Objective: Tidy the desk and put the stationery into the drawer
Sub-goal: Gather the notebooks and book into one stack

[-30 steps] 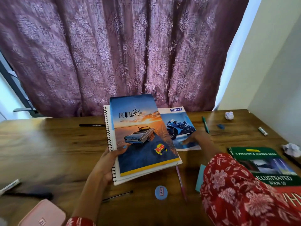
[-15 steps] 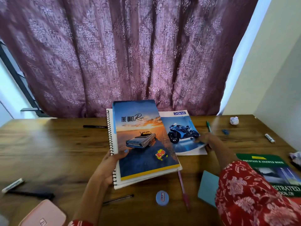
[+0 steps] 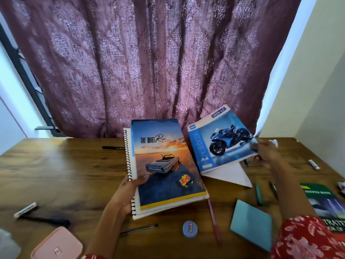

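Notebooks fill both hands: my left hand [image 3: 124, 198] grips the spiral notebook [image 3: 164, 169] stack by its binding, thumb over the cover, above the desk [image 3: 61, 176]; my right hand [image 3: 266, 155] pinches the motorcycle notebook [image 3: 220, 141] by its edge, tilted up, its lower corner near the wood.

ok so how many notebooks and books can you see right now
4. Car-cover notebook stacked on a spiral notebook, both in the left hand; motorcycle notebook lifted by the right hand; green book at the desk's right edge, partly cut off.
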